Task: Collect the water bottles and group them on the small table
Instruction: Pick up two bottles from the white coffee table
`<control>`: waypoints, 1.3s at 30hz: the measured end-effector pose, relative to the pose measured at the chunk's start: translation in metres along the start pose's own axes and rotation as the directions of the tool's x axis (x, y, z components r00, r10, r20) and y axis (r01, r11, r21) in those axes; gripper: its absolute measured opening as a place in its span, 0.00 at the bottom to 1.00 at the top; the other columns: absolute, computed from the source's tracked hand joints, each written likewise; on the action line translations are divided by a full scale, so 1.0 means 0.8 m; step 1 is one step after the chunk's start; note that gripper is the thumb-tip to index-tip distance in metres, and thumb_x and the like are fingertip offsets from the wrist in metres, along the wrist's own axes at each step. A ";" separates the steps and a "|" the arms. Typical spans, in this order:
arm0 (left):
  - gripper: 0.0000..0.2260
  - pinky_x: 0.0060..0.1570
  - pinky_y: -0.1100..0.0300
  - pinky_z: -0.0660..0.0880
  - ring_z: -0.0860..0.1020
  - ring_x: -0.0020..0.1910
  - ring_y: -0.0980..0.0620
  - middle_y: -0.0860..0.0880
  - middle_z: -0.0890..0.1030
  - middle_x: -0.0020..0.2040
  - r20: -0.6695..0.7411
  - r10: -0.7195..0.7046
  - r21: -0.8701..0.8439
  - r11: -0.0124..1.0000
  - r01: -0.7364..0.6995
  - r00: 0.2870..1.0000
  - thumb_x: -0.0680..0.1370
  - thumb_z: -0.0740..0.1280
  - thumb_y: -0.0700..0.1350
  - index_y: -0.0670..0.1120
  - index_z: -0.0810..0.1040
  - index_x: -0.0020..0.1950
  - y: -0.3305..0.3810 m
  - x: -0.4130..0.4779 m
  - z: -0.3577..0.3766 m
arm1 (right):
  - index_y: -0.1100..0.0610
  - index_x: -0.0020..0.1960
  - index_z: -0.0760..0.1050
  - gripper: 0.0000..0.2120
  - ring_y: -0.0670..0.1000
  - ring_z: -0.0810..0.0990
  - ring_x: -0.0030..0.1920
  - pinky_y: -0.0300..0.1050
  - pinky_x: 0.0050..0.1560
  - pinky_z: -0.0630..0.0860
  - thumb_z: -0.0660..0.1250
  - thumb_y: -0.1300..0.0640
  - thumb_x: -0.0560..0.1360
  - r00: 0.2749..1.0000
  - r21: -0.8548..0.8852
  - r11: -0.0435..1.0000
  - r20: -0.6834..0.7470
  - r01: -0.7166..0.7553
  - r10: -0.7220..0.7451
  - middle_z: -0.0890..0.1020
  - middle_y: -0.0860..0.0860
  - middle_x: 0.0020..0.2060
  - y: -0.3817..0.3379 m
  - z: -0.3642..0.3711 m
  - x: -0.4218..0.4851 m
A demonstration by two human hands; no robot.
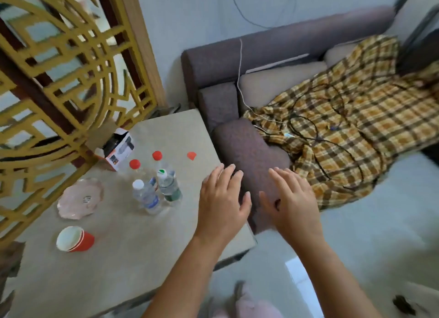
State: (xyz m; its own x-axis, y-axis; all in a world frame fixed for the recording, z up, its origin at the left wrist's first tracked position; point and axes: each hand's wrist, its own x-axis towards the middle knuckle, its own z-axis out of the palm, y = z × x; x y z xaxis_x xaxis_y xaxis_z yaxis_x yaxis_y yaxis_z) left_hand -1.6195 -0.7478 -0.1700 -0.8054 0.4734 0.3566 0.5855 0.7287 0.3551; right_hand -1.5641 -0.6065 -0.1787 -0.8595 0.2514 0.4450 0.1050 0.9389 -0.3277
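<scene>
Bench (pixel 166 132): matt, faintly speckled beige top. Water bottles (pixel 147 196): clear, glossy plastic with smooth coloured caps. Cup (pixel 76 239): paper, red outside, white inside. Dish (pixel 80 199): pink, glossy, translucent. Box (pixel 118 151): printed cardboard. Sofa (pixel 244 146): coarse purple-grey cloth. Plaid cloth (pixel 356 118): soft, woven, creased. Lattice screen (pixel 71 56): yellow-finished wood. Floor (pixel 380 211): pale, glossy.
</scene>
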 end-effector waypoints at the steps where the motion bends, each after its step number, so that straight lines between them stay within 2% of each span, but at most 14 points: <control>1: 0.19 0.59 0.48 0.72 0.76 0.60 0.43 0.43 0.79 0.59 0.007 0.036 -0.029 0.999 -0.036 0.999 0.73 0.59 0.50 0.43 0.77 0.58 0.018 0.001 0.003 | 0.61 0.58 0.76 0.21 0.60 0.78 0.56 0.60 0.54 0.76 0.61 0.49 0.71 0.999 -0.025 0.999 -0.027 -0.025 0.024 0.81 0.57 0.54 0.010 -0.014 -0.009; 4: 0.17 0.58 0.48 0.72 0.75 0.61 0.44 0.45 0.79 0.60 0.019 0.167 -0.107 0.981 -0.164 0.986 0.72 0.62 0.50 0.45 0.78 0.59 0.074 0.001 0.012 | 0.61 0.57 0.77 0.21 0.60 0.78 0.55 0.59 0.54 0.75 0.62 0.49 0.71 0.987 -0.074 0.989 -0.107 -0.125 0.117 0.82 0.57 0.53 0.044 -0.059 -0.038; 8: 0.18 0.58 0.45 0.73 0.75 0.61 0.43 0.45 0.79 0.59 0.020 0.335 -0.191 0.926 -0.325 0.942 0.73 0.59 0.50 0.45 0.78 0.58 0.150 -0.002 0.027 | 0.60 0.58 0.77 0.21 0.59 0.78 0.56 0.60 0.54 0.75 0.62 0.48 0.71 0.941 -0.118 0.949 -0.207 -0.294 0.266 0.81 0.56 0.54 0.094 -0.123 -0.085; 12: 0.17 0.58 0.43 0.72 0.75 0.61 0.42 0.44 0.80 0.57 0.000 0.470 -0.231 0.859 -0.457 0.883 0.72 0.60 0.49 0.44 0.78 0.57 0.237 -0.014 0.041 | 0.61 0.57 0.77 0.21 0.59 0.79 0.54 0.56 0.53 0.76 0.61 0.49 0.71 0.886 -0.187 0.892 -0.309 -0.413 0.345 0.81 0.57 0.52 0.139 -0.189 -0.142; 15: 0.17 0.59 0.43 0.71 0.75 0.61 0.42 0.43 0.80 0.57 0.015 0.553 -0.265 0.805 -0.530 0.833 0.71 0.63 0.48 0.43 0.78 0.57 0.311 -0.034 0.050 | 0.62 0.56 0.77 0.20 0.60 0.79 0.53 0.54 0.53 0.74 0.60 0.50 0.72 0.846 -0.235 0.842 -0.369 -0.486 0.385 0.82 0.58 0.52 0.168 -0.239 -0.193; 19: 0.19 0.58 0.43 0.72 0.76 0.60 0.41 0.42 0.80 0.56 0.031 0.671 -0.335 0.705 -0.625 0.741 0.72 0.60 0.49 0.42 0.78 0.57 0.409 -0.077 0.063 | 0.62 0.56 0.77 0.20 0.61 0.79 0.53 0.60 0.52 0.76 0.60 0.50 0.71 0.767 -0.239 0.767 -0.453 -0.595 0.454 0.82 0.59 0.52 0.205 -0.304 -0.269; 22: 0.19 0.57 0.44 0.72 0.77 0.59 0.40 0.42 0.81 0.55 0.013 0.744 -0.384 0.620 -0.684 0.668 0.71 0.59 0.49 0.41 0.77 0.56 0.478 -0.115 0.071 | 0.62 0.56 0.77 0.20 0.61 0.79 0.53 0.59 0.52 0.76 0.60 0.50 0.71 0.702 -0.238 0.701 -0.507 -0.672 0.501 0.82 0.58 0.52 0.230 -0.349 -0.330; 34: 0.19 0.55 0.45 0.74 0.77 0.57 0.39 0.42 0.81 0.54 -0.021 0.931 -0.569 0.289 -0.770 0.365 0.71 0.59 0.49 0.40 0.78 0.56 0.693 -0.255 0.116 | 0.60 0.56 0.77 0.20 0.59 0.79 0.54 0.61 0.54 0.75 0.59 0.49 0.71 0.394 -0.197 0.374 -0.715 -0.906 0.578 0.82 0.56 0.52 0.288 -0.474 -0.535; 39: 0.20 0.55 0.44 0.74 0.78 0.56 0.39 0.42 0.81 0.53 -0.033 0.955 -0.629 0.210 -0.749 0.295 0.71 0.58 0.49 0.40 0.78 0.55 0.773 -0.285 0.150 | 0.60 0.55 0.78 0.20 0.59 0.79 0.54 0.55 0.55 0.73 0.58 0.49 0.71 0.293 -0.170 0.252 -0.740 -0.953 0.605 0.82 0.56 0.52 0.330 -0.507 -0.589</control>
State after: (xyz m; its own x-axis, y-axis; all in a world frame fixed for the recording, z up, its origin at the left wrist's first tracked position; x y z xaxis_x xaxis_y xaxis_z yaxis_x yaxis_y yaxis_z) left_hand -1.0849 -0.3457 -0.1352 0.3245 0.8192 0.4729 0.7836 -0.5129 0.3506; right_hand -0.9282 -0.3817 -0.1368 0.1821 0.8158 0.5488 0.9304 0.0375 -0.3646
